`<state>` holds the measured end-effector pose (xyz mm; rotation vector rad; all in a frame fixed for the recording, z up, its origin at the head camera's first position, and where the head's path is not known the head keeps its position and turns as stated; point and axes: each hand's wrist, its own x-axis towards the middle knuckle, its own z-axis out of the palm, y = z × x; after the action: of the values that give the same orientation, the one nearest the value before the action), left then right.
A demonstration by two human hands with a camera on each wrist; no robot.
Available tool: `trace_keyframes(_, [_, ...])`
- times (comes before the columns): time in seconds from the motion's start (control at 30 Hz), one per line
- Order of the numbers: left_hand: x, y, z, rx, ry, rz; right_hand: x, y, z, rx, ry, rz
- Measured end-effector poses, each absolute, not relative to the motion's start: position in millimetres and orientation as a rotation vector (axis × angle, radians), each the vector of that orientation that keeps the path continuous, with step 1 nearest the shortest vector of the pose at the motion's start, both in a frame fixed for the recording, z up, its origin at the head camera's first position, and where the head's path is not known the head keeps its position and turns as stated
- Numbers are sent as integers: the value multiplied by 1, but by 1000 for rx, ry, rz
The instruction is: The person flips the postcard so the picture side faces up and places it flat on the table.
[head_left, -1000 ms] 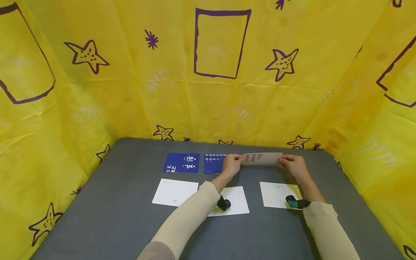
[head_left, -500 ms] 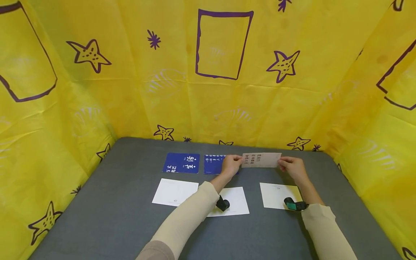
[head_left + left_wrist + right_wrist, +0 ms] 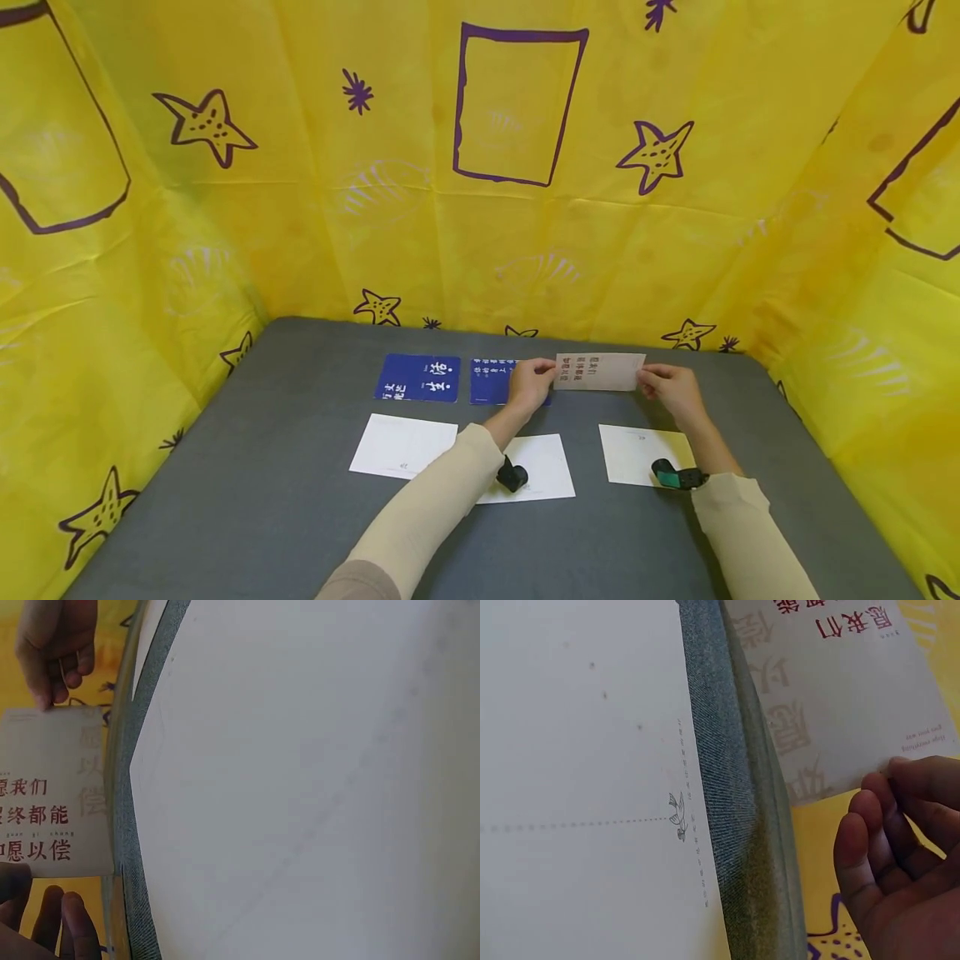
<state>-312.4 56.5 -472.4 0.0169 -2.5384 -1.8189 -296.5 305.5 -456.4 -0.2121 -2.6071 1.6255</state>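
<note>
1. Head: I'm seeing the left hand (image 3: pixel 531 387) and right hand (image 3: pixel 672 392) pinching a pale printed card (image 3: pixel 600 372) by its left and right edges. It's tilting up at the table's (image 3: pixel 225 467) far side, right of a blue card (image 3: pixel 491 385); table contact I can't tell.
2. Left wrist: The card is showing no bend; I'm judging it light, stiffish, easily creased.
3. Right wrist: I'm expecting smooth, slippery stock, so I'm favouring light pinches on opposite short edges.
</note>
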Motion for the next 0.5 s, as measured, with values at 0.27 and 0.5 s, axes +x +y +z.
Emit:
trace_keyframes(0.27, [-314,60,-472,46,-2508,-1831,-296,304,-455,-274,-2628,1555])
trace_keyframes(0.5, [-315,60,-470,68,-2455,-1856,-295,304,-452,-224,-2622,1610])
